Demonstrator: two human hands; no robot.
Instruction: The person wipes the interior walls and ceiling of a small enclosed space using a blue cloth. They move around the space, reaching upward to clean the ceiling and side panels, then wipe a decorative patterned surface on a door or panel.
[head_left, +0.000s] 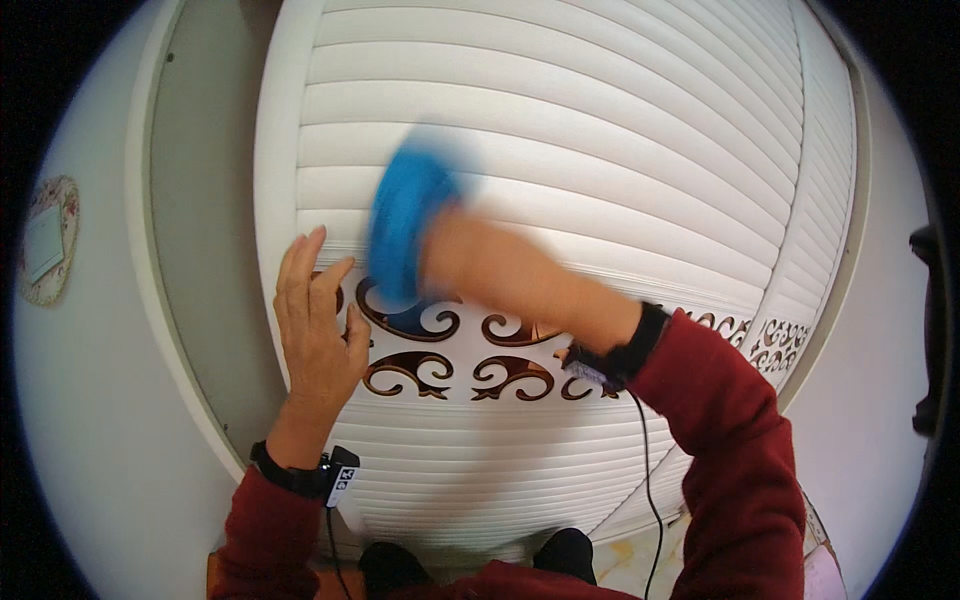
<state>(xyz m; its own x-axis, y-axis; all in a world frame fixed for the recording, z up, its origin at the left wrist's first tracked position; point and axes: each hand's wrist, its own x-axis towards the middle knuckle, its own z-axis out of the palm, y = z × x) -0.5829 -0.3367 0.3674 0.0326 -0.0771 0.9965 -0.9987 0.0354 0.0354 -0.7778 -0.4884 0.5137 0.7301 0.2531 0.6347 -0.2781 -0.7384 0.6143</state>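
A white louvred door panel (525, 180) with a band of scroll-shaped cutouts (450, 367) fills the view in front of me. My right hand (457, 255) is blurred and grips a blue cloth (409, 217) over the slats, just above the cutout band; how firmly the cloth meets the surface cannot be told. My left hand (322, 322), its fingers spread, rests at or near the panel's left edge beside the cutouts, holding nothing. Each wrist bears a black strap with a small device and a cable.
Left of the panel is a grey recessed opening (210, 225) inside a pale frame. A floral oval item (56, 240) is on the left wall. A second louvred panel (817, 225) adjoins at the right. Below are my dark shoes (566, 555) and marbled floor (626, 562).
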